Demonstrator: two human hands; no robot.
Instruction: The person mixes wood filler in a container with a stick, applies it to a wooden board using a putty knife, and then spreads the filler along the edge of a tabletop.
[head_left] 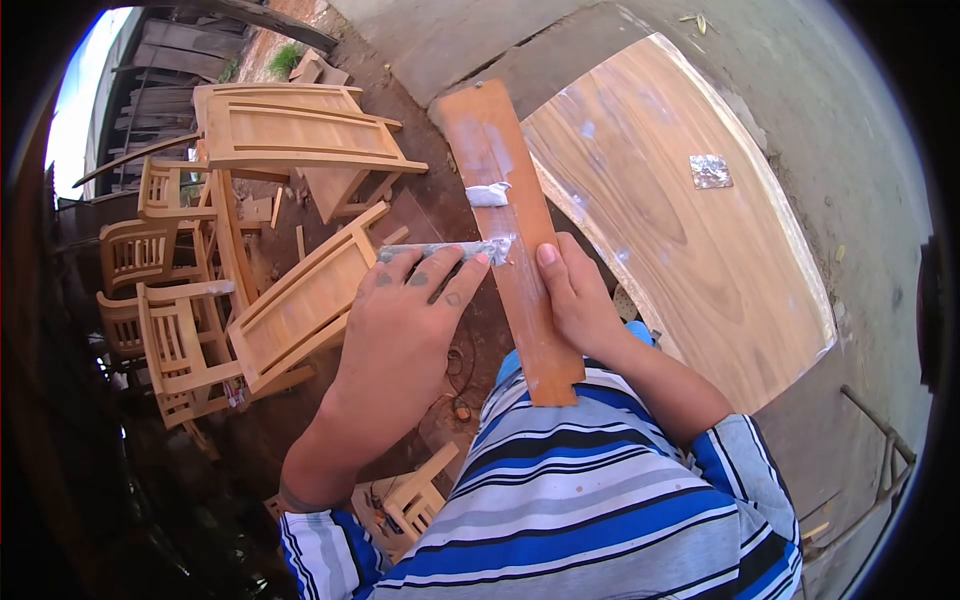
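My right hand [578, 295] grips the edge of a narrow reddish-brown wooden board [535, 330], thumb on its face. The board is tilted, its notched lower end against my striped shirt. A white lump of putty [488, 195] sits on its upper half, with pale smears around it. My left hand [410, 305] is closed on a flat grey putty scraper [425, 250], stained and seen nearly edge-on. The scraper's right end touches the board at a whitish smear [502, 246], below the lump. Grey stains mark the left fingers.
A large curved wooden panel [690, 240] with putty patches lies at right, a silvery square piece [711, 171] on it. At left stand wooden chairs [185, 335] and framed panels [300, 305], [300, 128]. A cable [460, 375] lies on the dirt floor.
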